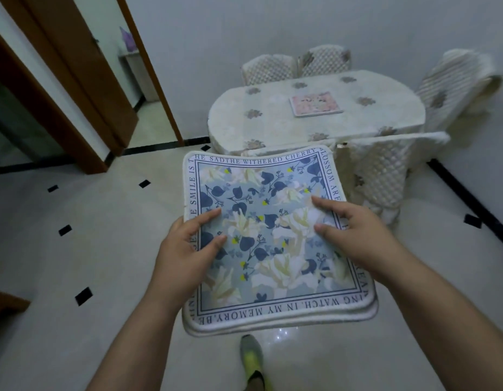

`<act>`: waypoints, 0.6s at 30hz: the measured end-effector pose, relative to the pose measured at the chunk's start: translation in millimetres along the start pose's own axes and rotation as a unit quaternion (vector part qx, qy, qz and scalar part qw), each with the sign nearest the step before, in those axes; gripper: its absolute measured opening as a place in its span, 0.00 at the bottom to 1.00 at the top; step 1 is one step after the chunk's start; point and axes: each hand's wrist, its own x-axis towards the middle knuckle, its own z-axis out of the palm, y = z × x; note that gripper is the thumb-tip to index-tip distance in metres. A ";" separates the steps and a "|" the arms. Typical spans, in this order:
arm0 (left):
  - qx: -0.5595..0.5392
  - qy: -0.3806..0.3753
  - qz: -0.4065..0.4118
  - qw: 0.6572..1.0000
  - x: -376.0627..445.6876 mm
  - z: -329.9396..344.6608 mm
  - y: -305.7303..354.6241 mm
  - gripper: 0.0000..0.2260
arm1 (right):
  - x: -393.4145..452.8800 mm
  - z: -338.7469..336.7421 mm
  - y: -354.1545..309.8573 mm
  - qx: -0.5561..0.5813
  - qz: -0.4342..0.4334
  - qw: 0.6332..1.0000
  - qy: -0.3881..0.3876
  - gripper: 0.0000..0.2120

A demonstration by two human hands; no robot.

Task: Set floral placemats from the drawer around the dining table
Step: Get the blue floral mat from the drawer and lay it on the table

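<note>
Placemats [273,238], blue floral, lettered border, stacked.

Pale glossy tiled floor [84,249] with small black diamond insets and a black border strip [467,198] along the right wall. Plain whitish walls [216,38] across upper frame. Brown wooden door frame [75,88] at upper left, opening onto a dim passage. Quilted cream-covered chairs [323,63] at upper centre, upper right and right of centre. Lighting dim, cool, slightly bluish; faint ceiling-light glint on floor at lower centre.
</note>
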 end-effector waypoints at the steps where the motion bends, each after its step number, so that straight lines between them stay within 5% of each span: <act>1: 0.003 -0.009 0.004 1.000 11.7 7.0 0.3 0.20 | 6.5 -3.8 3.1 0.000 0.006 1.000 0.010 0.25; 18: -0.035 -0.165 0.091 0.982 259.7 122.0 8.3 0.20 | 160.1 -57.8 1.4 -0.025 0.091 0.980 0.174 0.24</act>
